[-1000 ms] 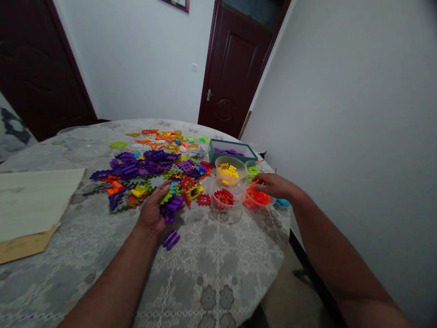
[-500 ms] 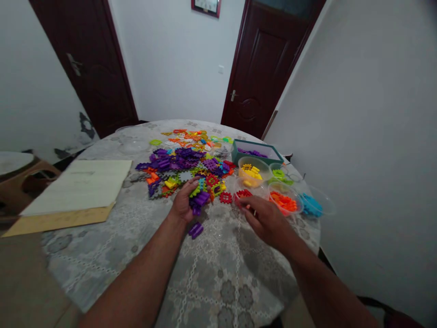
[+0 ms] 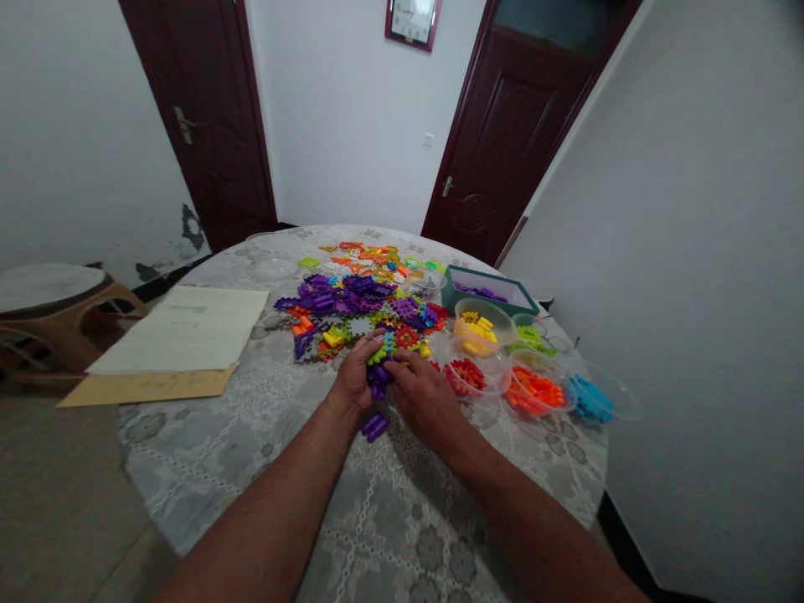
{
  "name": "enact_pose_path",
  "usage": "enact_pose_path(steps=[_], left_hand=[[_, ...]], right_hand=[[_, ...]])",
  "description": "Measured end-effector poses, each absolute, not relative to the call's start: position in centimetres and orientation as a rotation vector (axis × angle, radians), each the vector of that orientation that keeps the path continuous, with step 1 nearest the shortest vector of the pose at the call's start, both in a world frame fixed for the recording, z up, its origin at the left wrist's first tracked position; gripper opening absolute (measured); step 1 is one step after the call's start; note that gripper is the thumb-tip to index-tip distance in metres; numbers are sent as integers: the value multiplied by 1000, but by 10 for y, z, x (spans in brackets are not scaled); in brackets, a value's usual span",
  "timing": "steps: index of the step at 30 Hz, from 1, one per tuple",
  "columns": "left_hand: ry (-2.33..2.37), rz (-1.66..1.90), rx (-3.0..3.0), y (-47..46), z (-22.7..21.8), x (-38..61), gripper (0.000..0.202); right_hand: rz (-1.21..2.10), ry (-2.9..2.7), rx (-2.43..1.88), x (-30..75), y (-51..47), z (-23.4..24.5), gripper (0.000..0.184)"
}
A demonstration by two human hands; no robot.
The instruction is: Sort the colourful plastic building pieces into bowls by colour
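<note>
My left hand [image 3: 353,378] is closed around a small bunch of plastic building pieces, with purple pieces [image 3: 378,381] below and green and light blue ones above. My right hand [image 3: 425,400] meets it from the right, thumb and fingers pinched on a purple piece in the bunch; its fingers partly cover the pieces. Just below the hands, a loose purple piece [image 3: 375,427] lies on the tablecloth. Beyond them spreads a mixed heap of pieces [image 3: 361,295], mostly purple on top. Right of my right hand is a clear bowl with red pieces [image 3: 466,377].
More clear bowls hold yellow pieces [image 3: 477,333], orange pieces [image 3: 533,389], green pieces [image 3: 528,337] and blue pieces [image 3: 591,399]. Behind them stands a green-edged box [image 3: 447,289] with purple pieces. Paper sheets [image 3: 182,327] lie at the left, near a stool [image 3: 56,293].
My right hand has moved left from the bowl of red pieces to the bunch in my left hand. The camera view has shifted, so the table sits further right.
</note>
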State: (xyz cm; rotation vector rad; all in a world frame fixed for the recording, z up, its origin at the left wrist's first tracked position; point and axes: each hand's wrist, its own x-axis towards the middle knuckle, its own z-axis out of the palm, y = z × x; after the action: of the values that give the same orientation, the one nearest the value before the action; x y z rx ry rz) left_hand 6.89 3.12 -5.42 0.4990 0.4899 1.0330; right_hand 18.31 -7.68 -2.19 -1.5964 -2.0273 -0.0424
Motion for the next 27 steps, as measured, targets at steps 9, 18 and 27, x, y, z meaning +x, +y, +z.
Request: enact_pose_path(steps=[9,18,27], left_hand=[[471,960,431,34,-56,68,40],[496,848,340,33,-52,66,24],[458,827,503,23,-45,61,46]], right_hand=[[34,-2056,-1532,187,-78,-12,30],[135,-1865,-1470,195,-89,4,25],[601,-1832,-1898,318,-48,74,22]])
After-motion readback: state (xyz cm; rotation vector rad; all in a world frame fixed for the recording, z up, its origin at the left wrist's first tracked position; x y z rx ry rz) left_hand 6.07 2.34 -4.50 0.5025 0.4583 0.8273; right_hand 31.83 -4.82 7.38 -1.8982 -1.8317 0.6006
